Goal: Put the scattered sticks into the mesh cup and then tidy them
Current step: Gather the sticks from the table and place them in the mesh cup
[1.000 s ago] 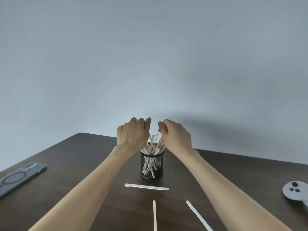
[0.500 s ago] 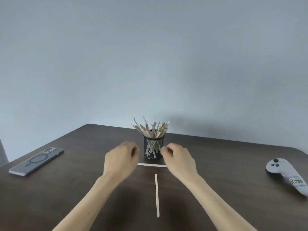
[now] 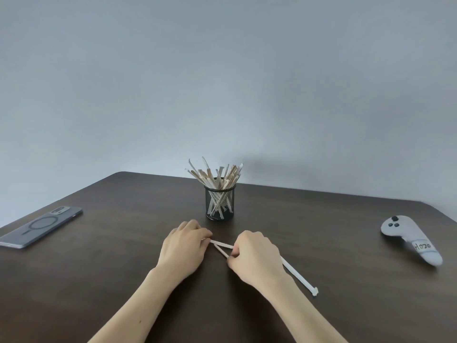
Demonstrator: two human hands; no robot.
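A phone (image 3: 42,226) lies face down at the far left of the dark wooden surface (image 3: 99,280), well apart from both hands. The left hand (image 3: 184,248) rests knuckles up in front of the mesh cup (image 3: 219,204), its fingers curled together and pinching the left end of a pale stick (image 3: 221,243) that lies crosswise on the surface. The cup stands upright just beyond the gap between the hands, touched by neither, and is packed with sticks (image 3: 217,175) that fan out above its rim at differing angles. The right hand (image 3: 257,257) is also knuckles up, fingers closed; the crosswise stick's right end meets its fingertips, and a second stick (image 3: 221,251) slants from near the left hand's fingertips to under those same fingers. A long white stick (image 3: 299,276) emerges from beneath the right hand and runs down and to the right, its far end flat on the surface. A grey controller (image 3: 410,237) with a handwritten label lies at the far right, well apart from the right hand.
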